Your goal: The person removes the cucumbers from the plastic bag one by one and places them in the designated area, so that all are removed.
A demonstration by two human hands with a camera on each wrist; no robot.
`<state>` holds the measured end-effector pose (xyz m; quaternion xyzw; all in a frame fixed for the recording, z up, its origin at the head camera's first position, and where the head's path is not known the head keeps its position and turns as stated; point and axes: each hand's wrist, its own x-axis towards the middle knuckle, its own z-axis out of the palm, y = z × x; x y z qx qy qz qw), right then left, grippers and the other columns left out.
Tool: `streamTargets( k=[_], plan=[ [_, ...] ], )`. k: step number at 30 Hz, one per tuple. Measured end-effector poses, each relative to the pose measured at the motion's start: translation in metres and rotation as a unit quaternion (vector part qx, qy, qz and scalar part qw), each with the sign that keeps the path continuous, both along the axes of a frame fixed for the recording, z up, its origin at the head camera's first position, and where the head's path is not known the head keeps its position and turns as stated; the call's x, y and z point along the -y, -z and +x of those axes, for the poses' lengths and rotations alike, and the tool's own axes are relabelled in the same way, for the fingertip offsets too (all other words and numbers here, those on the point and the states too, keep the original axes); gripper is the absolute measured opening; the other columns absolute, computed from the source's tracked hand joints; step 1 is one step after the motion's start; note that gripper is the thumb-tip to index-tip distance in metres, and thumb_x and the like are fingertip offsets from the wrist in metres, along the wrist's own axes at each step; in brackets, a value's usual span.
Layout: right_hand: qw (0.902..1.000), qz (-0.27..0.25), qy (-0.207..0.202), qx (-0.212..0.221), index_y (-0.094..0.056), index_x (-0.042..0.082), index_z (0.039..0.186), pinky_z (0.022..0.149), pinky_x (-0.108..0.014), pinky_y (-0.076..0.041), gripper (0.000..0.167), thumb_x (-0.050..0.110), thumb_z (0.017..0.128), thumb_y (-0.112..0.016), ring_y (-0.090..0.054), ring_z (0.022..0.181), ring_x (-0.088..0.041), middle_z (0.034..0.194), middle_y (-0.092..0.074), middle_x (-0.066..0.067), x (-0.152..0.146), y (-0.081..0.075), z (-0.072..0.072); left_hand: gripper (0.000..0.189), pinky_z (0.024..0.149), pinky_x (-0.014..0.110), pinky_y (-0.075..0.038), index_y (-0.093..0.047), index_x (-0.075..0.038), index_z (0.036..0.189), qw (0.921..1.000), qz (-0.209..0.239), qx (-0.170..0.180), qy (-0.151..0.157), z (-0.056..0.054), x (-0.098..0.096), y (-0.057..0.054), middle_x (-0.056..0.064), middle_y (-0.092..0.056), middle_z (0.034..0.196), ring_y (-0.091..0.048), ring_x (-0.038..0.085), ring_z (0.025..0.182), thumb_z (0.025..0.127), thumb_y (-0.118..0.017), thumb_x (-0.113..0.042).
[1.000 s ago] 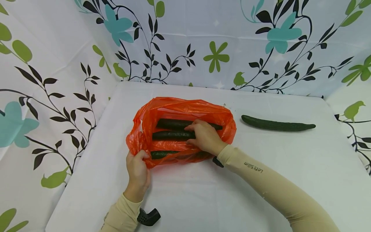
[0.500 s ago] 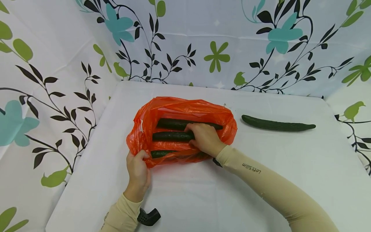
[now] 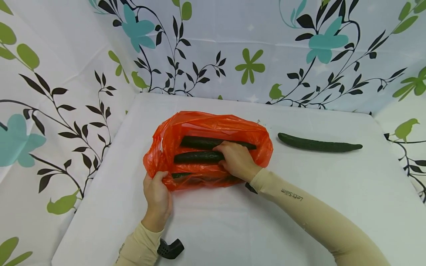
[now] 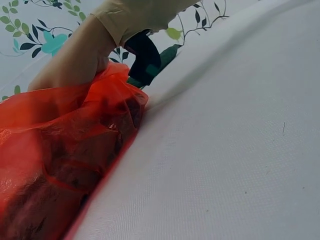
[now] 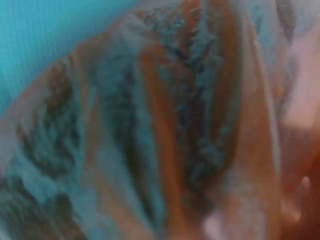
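An orange-red plastic bag lies with its mouth wide, several dark green cucumbers inside. My left hand pinches the bag's front left rim, thumb on top. Inside the bag, my right hand grips the right end of the middle cucumber, fingers curled over it. Behind it is the back cucumber, partly covered by that hand. The front cucumber is mostly hidden under the bag's film. In the left wrist view, the right hand reaches down past the bag's edge. Blurred plastic fills most of the right wrist view.
A single long cucumber lies on the white table to the right of the bag. Black wrist devices stick out at both sleeves. A printed floral cloth hangs behind and at the sides.
My right hand's fingers have closed down around the middle cucumber. The bag's front rim has shifted slightly left with my left hand, covering more of the front cucumber.
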<state>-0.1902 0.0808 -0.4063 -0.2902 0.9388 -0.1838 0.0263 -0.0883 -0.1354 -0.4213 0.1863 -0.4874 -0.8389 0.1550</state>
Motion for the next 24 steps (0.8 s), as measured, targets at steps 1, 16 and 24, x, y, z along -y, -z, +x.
streamTargets(
  k=[1, 16, 24],
  plan=[
    [1.0, -0.001, -0.001, 0.0, -0.07, 0.01, 0.127, 0.09, -0.05, -0.054, 0.042, 0.008, 0.086, -0.076, -0.065, 0.109, -0.027, 0.122, -0.067, -0.005, -0.001, -0.001, 0.001, 0.038, 0.111, 0.034, -0.038, -0.042, -0.001, 0.134, 1.0, -0.001, -0.002, -0.002, 0.0, 0.0, 0.0, 0.01, -0.048, 0.135, -0.045, 0.024, 0.126, 0.097, -0.035, 0.002],
    [0.9983, -0.057, 0.003, 0.01, -0.067, 0.013, 0.129, 0.096, -0.044, -0.052, 0.042, 0.012, 0.088, -0.077, -0.062, 0.116, -0.022, 0.124, -0.065, -0.002, -0.024, -0.016, 0.01, 0.035, 0.112, 0.035, -0.037, -0.041, -0.001, 0.135, 0.9997, -0.018, -0.01, -0.015, 0.001, 0.003, -0.004, 0.011, -0.046, 0.134, -0.044, 0.024, 0.126, 0.101, -0.035, -0.002],
    [0.9919, -0.123, -0.001, 0.029, -0.066, 0.013, 0.129, 0.104, -0.043, -0.046, 0.042, 0.012, 0.089, -0.077, -0.059, 0.12, -0.022, 0.127, -0.065, -0.001, -0.035, -0.028, 0.015, 0.034, 0.11, 0.036, -0.039, -0.042, 0.0, 0.134, 0.9996, -0.012, -0.016, -0.018, 0.0, 0.002, -0.005, 0.011, -0.048, 0.132, -0.046, 0.024, 0.124, 0.1, -0.034, 0.0]
  ],
)
